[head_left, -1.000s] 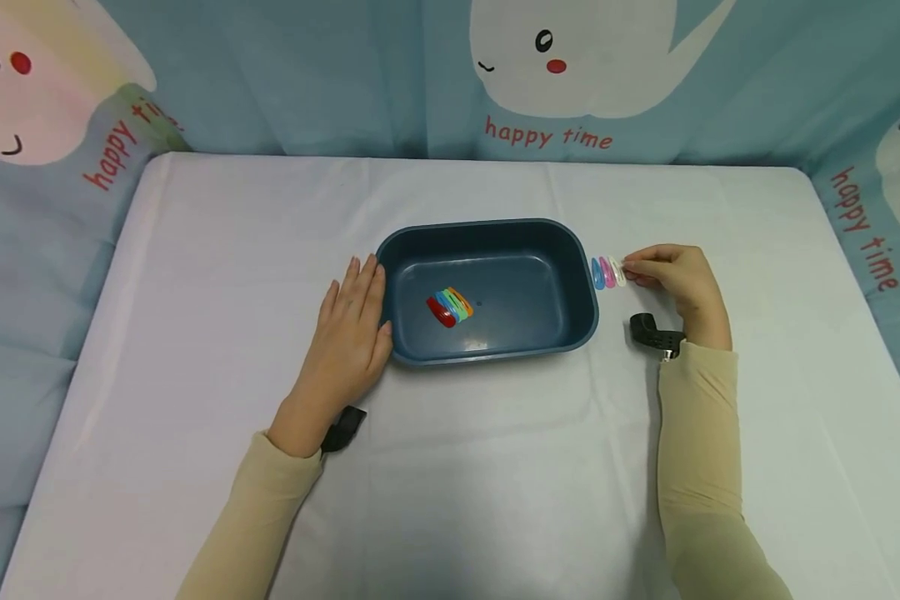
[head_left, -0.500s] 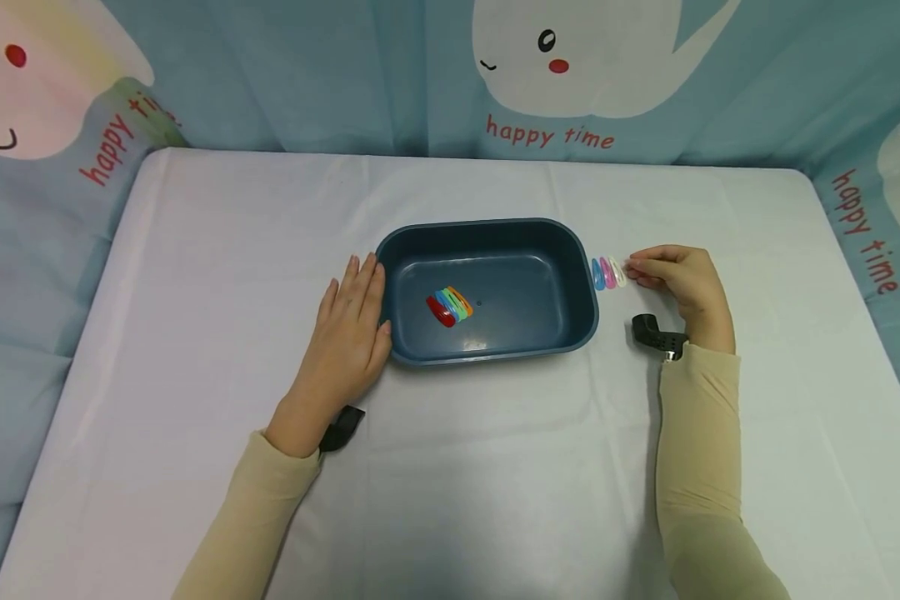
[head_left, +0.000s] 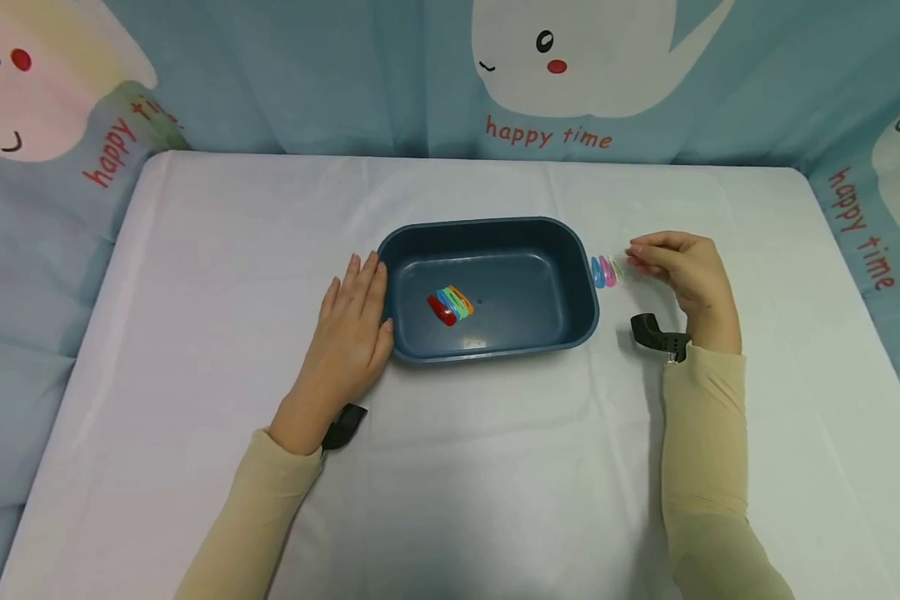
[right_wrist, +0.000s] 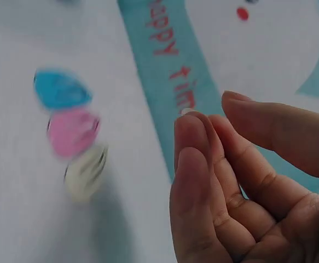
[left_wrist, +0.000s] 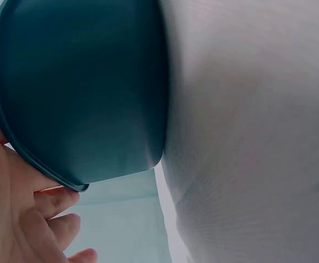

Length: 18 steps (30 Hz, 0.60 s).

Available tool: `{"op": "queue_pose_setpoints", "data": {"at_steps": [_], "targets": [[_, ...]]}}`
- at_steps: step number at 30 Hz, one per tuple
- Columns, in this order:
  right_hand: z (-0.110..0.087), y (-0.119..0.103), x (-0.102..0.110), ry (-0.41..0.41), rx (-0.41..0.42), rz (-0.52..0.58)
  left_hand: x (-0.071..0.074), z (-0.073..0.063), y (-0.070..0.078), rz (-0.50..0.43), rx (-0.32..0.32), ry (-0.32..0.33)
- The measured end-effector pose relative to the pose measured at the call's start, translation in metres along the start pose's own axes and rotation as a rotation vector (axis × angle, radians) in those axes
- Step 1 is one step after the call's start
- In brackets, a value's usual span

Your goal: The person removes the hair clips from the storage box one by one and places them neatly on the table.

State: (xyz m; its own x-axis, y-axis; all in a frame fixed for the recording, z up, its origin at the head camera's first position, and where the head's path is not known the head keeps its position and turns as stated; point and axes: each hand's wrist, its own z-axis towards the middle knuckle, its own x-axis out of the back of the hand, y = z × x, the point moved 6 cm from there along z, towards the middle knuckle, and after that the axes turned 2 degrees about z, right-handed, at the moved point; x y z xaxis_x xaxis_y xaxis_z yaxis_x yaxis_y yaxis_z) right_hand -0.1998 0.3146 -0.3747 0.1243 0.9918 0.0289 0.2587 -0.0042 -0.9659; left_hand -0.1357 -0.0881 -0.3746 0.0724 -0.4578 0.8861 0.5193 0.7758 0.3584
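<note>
My left hand (head_left: 347, 329) lies against the left end of the dark blue tray (head_left: 491, 350), its fingers straight along the rim. In the left wrist view, fingertips (left_wrist: 66, 200) touch the rim's corner. Several snap hair clips (head_left: 450, 306), red, blue, green and orange, lie together inside the tray. Right of it, a blue clip (right_wrist: 62, 89), a pink clip (right_wrist: 73, 131) and a white clip (right_wrist: 86, 174) lie in a row on the cloth. Just beyond them my right hand (head_left: 682, 271) is raised, thumb and index together; a small pale tip shows there, the rest hidden by the fingers.
A white cloth (head_left: 457, 483) covers the table. Blue printed curtains (head_left: 330, 75) hang behind the table and along both sides. A black wrist camera (head_left: 656, 335) sits beside the right wrist, another (head_left: 343, 427) beside the left.
My right hand has lifted and shifted slightly right, away from the row of clips. The left hand and the tray have stayed in place.
</note>
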Motion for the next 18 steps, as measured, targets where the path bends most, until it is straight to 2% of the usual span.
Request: {"op": "queue_pose_setpoints", "data": {"at_steps": [4,9,13,18], "targets": [[-0.009,-0.019,-0.019,-0.089,0.082,0.006,0.000,0.000,0.000,0.001,0.006,-0.004],[-0.021,-0.045,-0.048,-0.191,0.156,-0.120,0.000,-0.001,-0.001,0.010,0.002,0.001],[-0.030,-0.059,-0.069,-0.236,0.171,-0.200,0.000,0.000,-0.001,0.013,-0.001,0.004],[-0.033,-0.063,-0.092,-0.273,0.174,-0.261,0.000,0.000,-0.001,0.016,0.003,-0.004]]}}
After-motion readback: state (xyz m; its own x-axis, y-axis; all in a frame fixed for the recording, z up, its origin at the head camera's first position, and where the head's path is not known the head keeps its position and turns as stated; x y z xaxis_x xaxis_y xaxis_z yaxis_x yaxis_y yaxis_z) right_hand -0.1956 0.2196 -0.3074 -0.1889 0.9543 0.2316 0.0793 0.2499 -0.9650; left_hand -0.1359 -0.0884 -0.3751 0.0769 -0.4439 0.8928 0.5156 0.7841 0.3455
